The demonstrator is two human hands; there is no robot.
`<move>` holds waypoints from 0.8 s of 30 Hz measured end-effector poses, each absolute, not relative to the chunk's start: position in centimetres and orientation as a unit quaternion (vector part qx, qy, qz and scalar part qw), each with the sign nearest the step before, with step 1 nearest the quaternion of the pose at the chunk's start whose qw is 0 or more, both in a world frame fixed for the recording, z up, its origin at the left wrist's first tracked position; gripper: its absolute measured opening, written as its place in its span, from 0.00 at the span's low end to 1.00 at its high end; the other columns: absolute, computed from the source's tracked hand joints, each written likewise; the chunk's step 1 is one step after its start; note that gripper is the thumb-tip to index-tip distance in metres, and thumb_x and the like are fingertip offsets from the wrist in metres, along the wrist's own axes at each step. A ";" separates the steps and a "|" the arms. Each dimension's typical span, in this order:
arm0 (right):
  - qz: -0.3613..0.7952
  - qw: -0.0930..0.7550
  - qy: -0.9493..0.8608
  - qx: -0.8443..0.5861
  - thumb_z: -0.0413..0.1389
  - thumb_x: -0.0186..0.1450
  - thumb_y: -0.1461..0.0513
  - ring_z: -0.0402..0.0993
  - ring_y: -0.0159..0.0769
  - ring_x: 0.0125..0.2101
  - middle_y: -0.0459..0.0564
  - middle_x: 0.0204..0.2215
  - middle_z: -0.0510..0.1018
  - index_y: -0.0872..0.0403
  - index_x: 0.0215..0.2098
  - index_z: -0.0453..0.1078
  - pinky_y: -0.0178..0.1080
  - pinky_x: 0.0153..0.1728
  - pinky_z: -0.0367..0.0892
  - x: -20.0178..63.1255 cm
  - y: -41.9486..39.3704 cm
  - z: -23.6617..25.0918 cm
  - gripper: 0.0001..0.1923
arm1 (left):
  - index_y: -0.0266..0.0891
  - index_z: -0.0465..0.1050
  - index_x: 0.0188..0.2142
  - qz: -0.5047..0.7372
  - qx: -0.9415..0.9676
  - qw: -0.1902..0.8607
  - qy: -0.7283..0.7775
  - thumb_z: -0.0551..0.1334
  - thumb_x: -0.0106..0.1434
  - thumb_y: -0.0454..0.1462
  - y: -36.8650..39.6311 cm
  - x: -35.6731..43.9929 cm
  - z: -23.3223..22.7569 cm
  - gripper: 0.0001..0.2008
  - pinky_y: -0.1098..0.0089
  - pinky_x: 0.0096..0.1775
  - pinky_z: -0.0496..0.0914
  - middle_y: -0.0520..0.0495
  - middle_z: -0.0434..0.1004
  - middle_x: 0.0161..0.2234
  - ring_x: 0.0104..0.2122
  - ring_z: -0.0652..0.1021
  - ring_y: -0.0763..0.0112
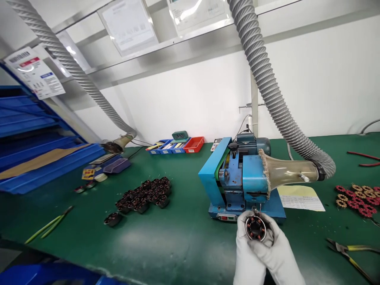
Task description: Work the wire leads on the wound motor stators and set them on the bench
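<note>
Both of my hands wear white gloves and meet in front of a blue belt-driven machine (254, 170). Between them is a motor stator (255, 228), a dark ring with copper windings inside and a bright metal rim, its open face turned up toward me. My left hand (244, 233) closes on its left side. My right hand (271, 239) wraps its right side and lower edge. Thin wire ends stick up from the stator near the machine's front. Some of my fingertips are hidden behind the ring.
Dark stators (145, 194) lie clustered left of centre. Green-handled pliers (50, 225) are farther left; yellow-handled cutters (346, 247) lie at right, below red and tan rings (359, 200). A grey hose (267, 79) joins the machine's clear funnel (287, 172). Small bins (194, 144) stand behind.
</note>
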State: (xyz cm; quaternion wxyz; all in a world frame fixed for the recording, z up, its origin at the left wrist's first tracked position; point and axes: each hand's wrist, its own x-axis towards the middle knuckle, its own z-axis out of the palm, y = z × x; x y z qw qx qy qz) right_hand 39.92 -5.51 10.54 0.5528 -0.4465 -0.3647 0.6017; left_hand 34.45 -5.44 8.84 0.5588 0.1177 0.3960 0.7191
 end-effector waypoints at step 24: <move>0.602 0.523 -0.406 -0.446 0.63 0.51 0.53 0.75 0.39 0.34 0.54 0.32 0.80 0.58 0.35 0.70 0.39 0.39 0.70 40.6 0.6 9.8 0.19 | 0.39 0.63 0.40 0.647 0.288 0.463 0.533 0.59 0.51 0.30 -0.8 35.2 9.5 0.16 0.64 0.46 0.69 0.43 0.73 0.39 0.39 0.75 0.67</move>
